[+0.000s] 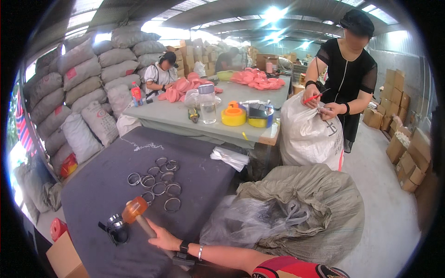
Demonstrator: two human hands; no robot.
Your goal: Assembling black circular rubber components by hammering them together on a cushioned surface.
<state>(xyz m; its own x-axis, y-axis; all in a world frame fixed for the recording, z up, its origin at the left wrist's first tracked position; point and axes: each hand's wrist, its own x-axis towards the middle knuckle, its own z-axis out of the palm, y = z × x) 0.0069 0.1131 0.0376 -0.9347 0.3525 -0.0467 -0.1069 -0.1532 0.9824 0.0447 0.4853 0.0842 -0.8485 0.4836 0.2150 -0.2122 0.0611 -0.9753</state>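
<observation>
My right hand [165, 240] reaches in from the lower right, a dark watch and a silver bangle on its wrist. Its fingers are closed around the handle of a mallet [135, 209] with a translucent orange head. Just beyond the mallet, several metal rings [158, 188] lie loose on the dark cloth-covered table [199, 185]. Left of the mallet head sits a black object with shiny silver bands [117, 228]; its kind is unclear. My left hand is out of view.
A sack with clear plastic film [320, 208] stands at the table's right. Plastic bags [230, 157] lie at the table's far edge. Beyond, a co-worker handles a white sack [308, 134] with red-handled scissors. A grey-green table [181, 111] carries a bottle [207, 106], tape rolls [233, 116] and pink pieces [257, 78].
</observation>
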